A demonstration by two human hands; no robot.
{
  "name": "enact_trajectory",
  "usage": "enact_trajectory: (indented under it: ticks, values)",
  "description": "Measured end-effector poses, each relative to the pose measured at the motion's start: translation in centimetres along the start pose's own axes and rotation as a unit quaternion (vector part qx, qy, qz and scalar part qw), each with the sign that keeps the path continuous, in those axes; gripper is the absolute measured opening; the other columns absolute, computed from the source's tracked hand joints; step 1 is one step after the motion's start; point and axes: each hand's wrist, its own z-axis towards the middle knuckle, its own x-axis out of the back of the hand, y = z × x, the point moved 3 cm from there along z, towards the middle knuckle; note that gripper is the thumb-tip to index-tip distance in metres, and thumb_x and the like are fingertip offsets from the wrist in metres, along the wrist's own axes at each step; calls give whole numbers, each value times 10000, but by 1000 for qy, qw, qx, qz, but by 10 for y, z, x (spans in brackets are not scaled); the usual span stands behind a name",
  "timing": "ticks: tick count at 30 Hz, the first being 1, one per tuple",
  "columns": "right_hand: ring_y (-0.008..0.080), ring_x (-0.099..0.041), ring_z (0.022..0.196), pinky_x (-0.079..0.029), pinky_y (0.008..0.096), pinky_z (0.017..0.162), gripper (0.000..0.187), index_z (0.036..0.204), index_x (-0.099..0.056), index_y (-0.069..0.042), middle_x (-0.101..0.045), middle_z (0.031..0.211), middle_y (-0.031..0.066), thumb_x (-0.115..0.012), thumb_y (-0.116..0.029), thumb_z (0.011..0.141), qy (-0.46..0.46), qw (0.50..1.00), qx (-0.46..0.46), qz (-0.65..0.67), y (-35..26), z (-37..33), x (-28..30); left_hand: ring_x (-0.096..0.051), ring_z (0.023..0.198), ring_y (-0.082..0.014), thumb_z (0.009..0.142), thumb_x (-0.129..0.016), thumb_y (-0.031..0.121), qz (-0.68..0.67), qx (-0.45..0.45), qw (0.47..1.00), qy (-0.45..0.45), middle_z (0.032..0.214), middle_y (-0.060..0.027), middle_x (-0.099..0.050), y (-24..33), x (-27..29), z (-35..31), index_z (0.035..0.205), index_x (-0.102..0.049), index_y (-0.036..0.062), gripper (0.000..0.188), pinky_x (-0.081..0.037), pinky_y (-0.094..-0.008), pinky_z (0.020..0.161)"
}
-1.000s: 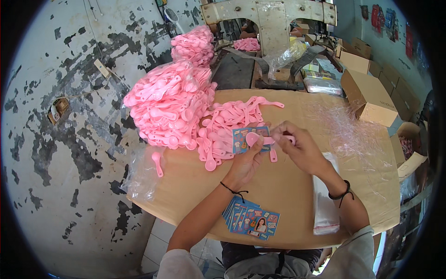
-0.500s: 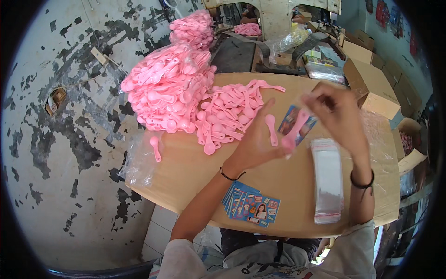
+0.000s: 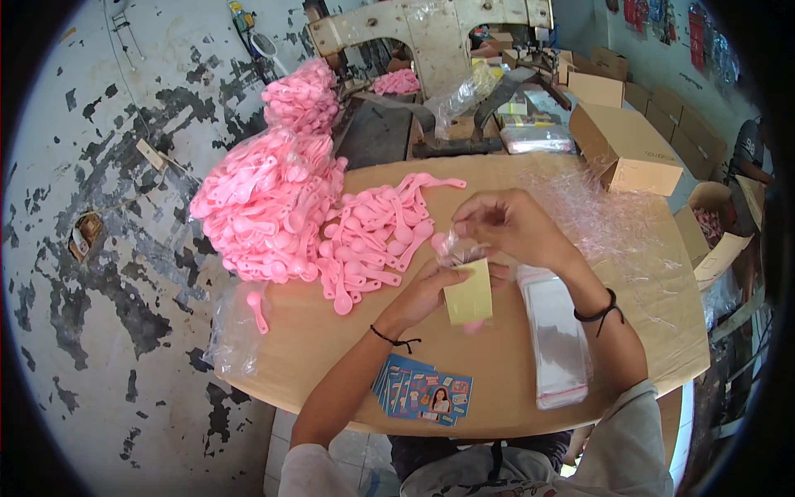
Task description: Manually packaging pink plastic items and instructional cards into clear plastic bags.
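Observation:
Between thumb and fingers, my left hand (image 3: 422,296) holds a card (image 3: 469,295) with its plain yellow back showing. A bit of pink spoon (image 3: 474,328) shows below the card; the rest is hidden. Just above, my right hand (image 3: 517,225) is closed in a pinch at crinkled clear plastic (image 3: 457,248), which seems to be a small bag around the card. To the left lies a loose heap of pink spoons (image 3: 377,236). A stack of clear plastic sleeves (image 3: 556,344) lies below my right hand, and blue printed cards (image 3: 431,393) are fanned out near the table's front edge.
Big clear bags full of pink spoons (image 3: 265,203) stand at the table's left side. One spoon (image 3: 257,312) lies apart beside crumpled plastic (image 3: 232,340). Plastic strips (image 3: 600,211) are scattered at the far right, by an open cardboard box (image 3: 629,149). A sewing machine (image 3: 431,41) stands behind.
The card has turned from its printed face with a spoon on it to its yellow back. My hands have drawn closer together. The view has shifted.

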Motion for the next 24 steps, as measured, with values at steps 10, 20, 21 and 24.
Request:
enact_trajectory:
  ticks: [10,20,21,24]
  values:
    - [100,-621,658,-507,249,617,194,1038,-638,28,-705,865,101,-654,17,845,90,990,88,-70,-10,0,-4,-672,965,-210,1038,-405,200,135,-129,975,117,1169,-164,-632,27,14,-12,1295,-489,-24,351,-552,-279,789]
    - [303,-603,915,-507,398,828,208,976,-698,-65,-647,879,75,-704,-91,769,150,885,248,-365,-23,-9,-33,-606,851,-71,1030,-392,143,280,-124,931,197,1016,-33,-628,20,22,-22,1198,-563,-23,292,-497,-220,723]
    - [298,-606,904,-507,397,827,194,965,-700,-67,-648,879,80,-700,-107,775,130,882,260,-372,-17,-6,-33,-606,851,-71,1030,-392,143,280,-120,932,197,1016,-33,-628,22,22,-24,1198,-563,-23,292,-497,-220,723]
    - [294,-609,895,-509,395,822,182,955,-703,-67,-648,874,90,-693,-121,781,103,886,250,-378,-7,-4,-30,-525,714,-64,984,-434,122,274,-62,945,167,851,-37,-623,29,14,-21,1249,-542,-28,323,-433,-238,624]
